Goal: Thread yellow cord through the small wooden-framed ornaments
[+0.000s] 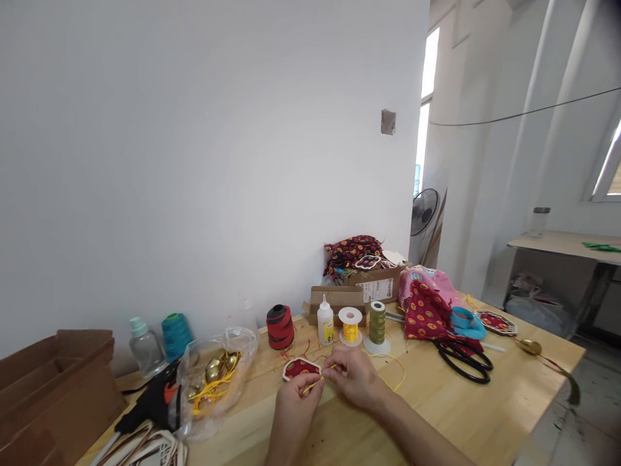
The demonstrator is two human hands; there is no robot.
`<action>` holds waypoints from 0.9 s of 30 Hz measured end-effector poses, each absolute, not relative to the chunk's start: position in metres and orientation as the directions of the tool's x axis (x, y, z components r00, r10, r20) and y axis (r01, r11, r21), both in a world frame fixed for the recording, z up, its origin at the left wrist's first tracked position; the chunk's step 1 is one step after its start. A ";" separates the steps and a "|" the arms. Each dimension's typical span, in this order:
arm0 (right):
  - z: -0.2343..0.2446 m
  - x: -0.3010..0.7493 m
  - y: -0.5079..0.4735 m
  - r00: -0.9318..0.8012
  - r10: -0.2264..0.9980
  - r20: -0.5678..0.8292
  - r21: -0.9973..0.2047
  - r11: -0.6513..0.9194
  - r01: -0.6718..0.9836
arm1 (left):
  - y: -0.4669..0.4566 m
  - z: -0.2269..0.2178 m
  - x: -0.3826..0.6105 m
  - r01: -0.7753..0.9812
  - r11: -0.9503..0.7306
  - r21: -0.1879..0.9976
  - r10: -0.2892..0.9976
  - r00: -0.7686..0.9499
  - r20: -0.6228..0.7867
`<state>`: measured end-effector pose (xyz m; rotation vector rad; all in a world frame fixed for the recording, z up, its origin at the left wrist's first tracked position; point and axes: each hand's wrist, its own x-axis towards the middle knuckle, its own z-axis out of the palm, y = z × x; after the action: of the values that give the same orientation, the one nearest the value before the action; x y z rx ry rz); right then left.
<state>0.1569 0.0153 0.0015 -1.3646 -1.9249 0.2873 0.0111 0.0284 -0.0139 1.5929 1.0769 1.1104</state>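
My left hand (294, 414) pinches the lower edge of a small red patterned fabric ornament (301, 369) with a white border. My right hand (352, 378) is just to its right, its fingertips closed on a yellow cord (330, 370) that runs to the ornament. The cord's far end trails across the wooden table (436, 395) in a loose loop (395, 375). Behind my hands stand a gold thread spool (350, 327) and an olive thread cone (377, 323).
A glue bottle (325, 321) and a red-and-black spool (280, 327) stand close behind. Gold bells lie in a plastic bag (213, 382) at left, near a glue gun (150, 401). Black-handled scissors (463, 359) and fabric pieces (427, 314) lie at right.
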 end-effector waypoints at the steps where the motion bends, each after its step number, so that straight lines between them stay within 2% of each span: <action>1: 0.002 0.157 0.015 -0.157 0.885 0.439 -0.563 0.407 0.720 | 0.028 -0.014 0.011 0.158 -0.225 0.961 0.957 0.220 0.188; 13: 0.003 0.158 0.014 -0.176 0.859 0.481 -0.541 0.449 0.711 | 0.029 -0.017 0.010 0.102 -0.212 0.972 0.954 0.239 0.183; 27: 0.003 0.156 0.014 -0.142 0.873 0.466 -0.548 0.411 0.728 | 0.027 -0.014 0.012 0.121 -0.173 0.977 0.966 0.216 0.144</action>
<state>0.1561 0.0140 0.0028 -1.3650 -1.9152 0.2445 0.0123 0.0273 -0.0142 1.5213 1.0710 1.0970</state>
